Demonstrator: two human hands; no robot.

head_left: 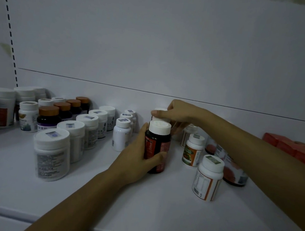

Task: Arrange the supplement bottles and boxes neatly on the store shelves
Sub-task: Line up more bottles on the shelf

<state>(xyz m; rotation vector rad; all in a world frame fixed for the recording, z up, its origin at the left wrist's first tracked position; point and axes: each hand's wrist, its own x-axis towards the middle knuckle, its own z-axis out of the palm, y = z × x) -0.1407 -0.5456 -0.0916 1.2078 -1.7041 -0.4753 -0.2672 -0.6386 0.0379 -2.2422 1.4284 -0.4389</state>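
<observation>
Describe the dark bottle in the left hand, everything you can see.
The dark bottle stands upright on the white shelf. Its body looks like dark glossy plastic or glass, with a red label, print too blurred to read, and a white cap. The left hand grips it: thumb across the lower front, fingers up its left side. Just behind it, the right hand holds a second white-capped bottle by the cap.

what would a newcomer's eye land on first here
First, the two hands meeting in the middle: the left hand grips a dark red-labelled bottle by its side, while the right hand holds the white cap of a second bottle right behind it. Next come the diagonal row of white jars at front left, the copper-capped bottles lined up to its left, and the red boxes at far right.
</observation>
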